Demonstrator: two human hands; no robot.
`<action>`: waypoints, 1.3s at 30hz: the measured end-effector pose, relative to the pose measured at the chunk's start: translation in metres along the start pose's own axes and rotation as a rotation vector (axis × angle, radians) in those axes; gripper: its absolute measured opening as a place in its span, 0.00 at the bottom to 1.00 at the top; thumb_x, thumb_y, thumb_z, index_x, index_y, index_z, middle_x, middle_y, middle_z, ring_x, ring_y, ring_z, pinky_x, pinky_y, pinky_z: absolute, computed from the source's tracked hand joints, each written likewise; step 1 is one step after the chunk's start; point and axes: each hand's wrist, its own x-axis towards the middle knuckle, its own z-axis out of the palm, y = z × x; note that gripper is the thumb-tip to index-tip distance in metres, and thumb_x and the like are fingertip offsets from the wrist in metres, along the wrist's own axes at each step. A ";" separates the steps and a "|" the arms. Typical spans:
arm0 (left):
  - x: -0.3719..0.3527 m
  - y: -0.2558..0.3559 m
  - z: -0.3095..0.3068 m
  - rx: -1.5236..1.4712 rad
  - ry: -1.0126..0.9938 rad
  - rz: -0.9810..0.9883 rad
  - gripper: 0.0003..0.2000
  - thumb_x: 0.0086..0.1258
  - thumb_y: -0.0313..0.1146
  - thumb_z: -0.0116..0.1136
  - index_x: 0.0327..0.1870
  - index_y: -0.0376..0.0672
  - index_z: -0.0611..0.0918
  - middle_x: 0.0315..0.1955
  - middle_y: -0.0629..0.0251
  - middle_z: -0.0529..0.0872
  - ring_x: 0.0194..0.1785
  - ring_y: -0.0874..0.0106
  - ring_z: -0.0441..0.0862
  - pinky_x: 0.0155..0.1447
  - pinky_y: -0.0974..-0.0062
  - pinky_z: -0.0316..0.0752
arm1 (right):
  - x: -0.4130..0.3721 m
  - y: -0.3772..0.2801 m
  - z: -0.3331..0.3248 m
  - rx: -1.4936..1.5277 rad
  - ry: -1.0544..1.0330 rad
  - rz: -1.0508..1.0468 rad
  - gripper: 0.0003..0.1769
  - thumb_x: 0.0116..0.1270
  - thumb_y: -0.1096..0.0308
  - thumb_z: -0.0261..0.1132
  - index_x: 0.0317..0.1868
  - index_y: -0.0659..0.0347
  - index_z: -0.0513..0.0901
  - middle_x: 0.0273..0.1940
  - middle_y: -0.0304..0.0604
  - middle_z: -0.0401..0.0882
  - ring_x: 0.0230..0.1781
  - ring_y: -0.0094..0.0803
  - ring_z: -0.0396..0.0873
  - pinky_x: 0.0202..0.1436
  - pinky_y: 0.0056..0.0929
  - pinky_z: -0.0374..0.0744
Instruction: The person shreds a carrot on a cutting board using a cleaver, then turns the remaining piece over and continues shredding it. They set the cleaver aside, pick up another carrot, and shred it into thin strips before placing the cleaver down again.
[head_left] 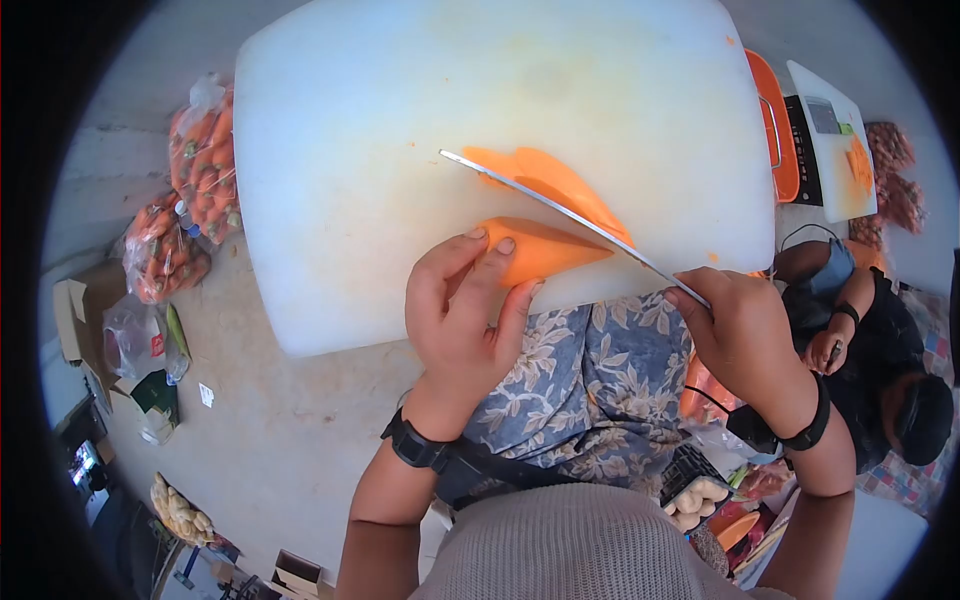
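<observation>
My left hand (462, 312) presses its fingertips on the blunt end of a peeled carrot (548, 252), which lies near the front edge of a white cutting board (360, 130). The carrot's narrow tip points right. My right hand (738, 325) is closed around the handle end of a knife (560, 208), its handle largely hidden by the fingers. The thin blade slants up and left over the board, just beyond the carrot. Behind the blade lie long, flat carrot slices (560, 182), partly covered by it. A few orange crumbs dot the board.
At the left stand clear bags of carrots (205, 180) and an open cardboard box (82, 320). An orange tub (768, 125) sits by the board's right edge, near a second cutting board (845, 185). Another person (860, 340) sits close on my right.
</observation>
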 end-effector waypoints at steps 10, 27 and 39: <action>-0.017 -0.004 -0.009 0.014 -0.094 -0.073 0.14 0.50 0.29 0.69 0.40 0.45 0.86 0.40 0.59 0.83 0.46 0.56 0.81 0.47 0.63 0.76 | -0.008 -0.039 -0.022 -0.027 -0.029 -0.137 0.29 0.39 0.80 0.64 0.49 0.68 0.80 0.25 0.46 0.74 0.23 0.45 0.75 0.28 0.38 0.73; -0.058 -0.020 -0.001 -0.234 -0.275 -0.371 0.30 0.48 0.37 0.77 0.53 0.36 0.78 0.48 0.52 0.81 0.51 0.53 0.79 0.53 0.61 0.74 | -0.039 -0.034 -0.033 -0.293 -0.149 -0.034 0.30 0.39 0.77 0.65 0.50 0.68 0.80 0.24 0.39 0.71 0.19 0.34 0.73 0.35 0.32 0.68; -0.015 0.000 -0.017 0.002 -0.198 -0.049 0.16 0.53 0.32 0.69 0.44 0.46 0.84 0.44 0.60 0.84 0.44 0.60 0.81 0.48 0.64 0.74 | -0.001 -0.029 -0.024 -0.196 -0.206 -0.143 0.26 0.42 0.73 0.67 0.46 0.68 0.76 0.24 0.41 0.71 0.21 0.37 0.76 0.23 0.34 0.73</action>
